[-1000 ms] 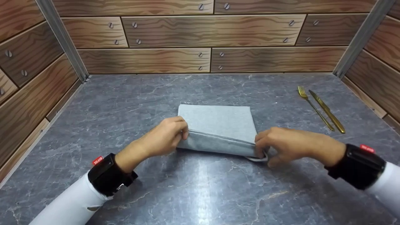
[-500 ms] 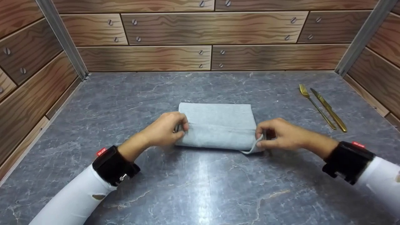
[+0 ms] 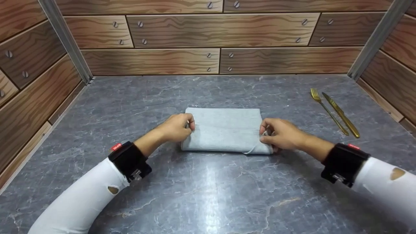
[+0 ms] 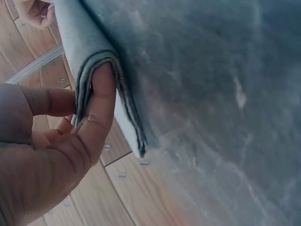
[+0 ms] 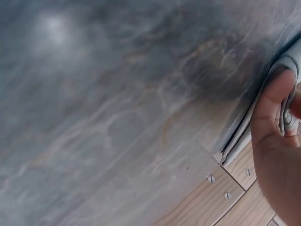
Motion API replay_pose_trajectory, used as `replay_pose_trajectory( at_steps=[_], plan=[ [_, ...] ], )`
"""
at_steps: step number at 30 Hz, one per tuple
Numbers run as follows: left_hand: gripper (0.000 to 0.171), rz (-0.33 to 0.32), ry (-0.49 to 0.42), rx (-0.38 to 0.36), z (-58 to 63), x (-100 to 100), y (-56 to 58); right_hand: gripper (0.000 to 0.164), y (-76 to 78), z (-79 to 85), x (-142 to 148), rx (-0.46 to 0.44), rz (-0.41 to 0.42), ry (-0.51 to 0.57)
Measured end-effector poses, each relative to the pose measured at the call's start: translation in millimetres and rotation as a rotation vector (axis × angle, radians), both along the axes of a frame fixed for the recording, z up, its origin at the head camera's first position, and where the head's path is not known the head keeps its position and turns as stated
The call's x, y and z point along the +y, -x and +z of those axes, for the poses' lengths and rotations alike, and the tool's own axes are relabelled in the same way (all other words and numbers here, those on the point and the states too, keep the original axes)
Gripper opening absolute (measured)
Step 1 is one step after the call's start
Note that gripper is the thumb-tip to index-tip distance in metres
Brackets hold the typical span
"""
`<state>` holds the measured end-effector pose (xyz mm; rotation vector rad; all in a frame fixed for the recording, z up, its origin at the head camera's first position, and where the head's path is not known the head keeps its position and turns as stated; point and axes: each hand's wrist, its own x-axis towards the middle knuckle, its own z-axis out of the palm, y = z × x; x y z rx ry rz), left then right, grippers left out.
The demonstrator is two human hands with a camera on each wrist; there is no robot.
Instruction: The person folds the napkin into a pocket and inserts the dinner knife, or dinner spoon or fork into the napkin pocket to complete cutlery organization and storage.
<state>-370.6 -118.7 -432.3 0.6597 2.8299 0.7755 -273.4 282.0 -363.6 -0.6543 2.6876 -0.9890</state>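
A light grey-blue folded cloth lies in the middle of the table, its front flap folded back over the rest. My left hand pinches the flap's left edge. In the left wrist view, a finger sits inside the fold, with other fingers on the outer layers. At the opposite edge, my right hand pinches the cloth; its wrist view also has a finger tucked in the fold. A thin turned-over strip of cloth shows at the front right corner.
To the right, a gold fork and a gold knife lie side by side on the grey marbled table. Walls with a wood-plank print enclose the back and both sides.
Both hands have moved away from me, bringing the front flap over and back onto the cloth. The raised fold now lies flatter. Fork and knife have stayed in place.
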Motion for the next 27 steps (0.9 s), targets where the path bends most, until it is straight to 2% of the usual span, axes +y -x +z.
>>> replay_pose_trajectory(
  at_steps=[3,7,10,13,20,24,27],
  plan=[
    [0.024,0.029,0.028,-0.013,0.5,2.1,0.3,0.016,3.6,-3.3,-2.8,0.018,-0.019,-0.003],
    [0.023,0.051,0.050,-0.022,1.5,3.4,-0.4,0.029,13.6,-12.6,-3.7,0.037,-0.077,-0.058],
    [0.024,0.064,0.061,-0.029,2.8,4.8,-0.2,0.035,44.3,-44.6,12.5,0.081,-0.096,-0.100],
    [0.025,0.078,0.083,-0.045,4.8,6.8,0.9,0.034,70.1,-71.9,27.3,0.122,-0.104,-0.130],
    [0.020,0.082,0.135,-0.057,7.4,10.8,0.1,0.031,72.0,-73.4,24.9,0.141,-0.118,-0.166],
    [0.019,0.090,0.128,-0.062,6.9,11.5,0.1,0.032,73.7,-74.0,22.8,0.126,-0.127,-0.188],
    [0.021,0.097,0.109,-0.093,7.5,12.0,-0.4,0.032,75.1,-74.4,21.4,0.123,-0.131,-0.200]
  ],
)
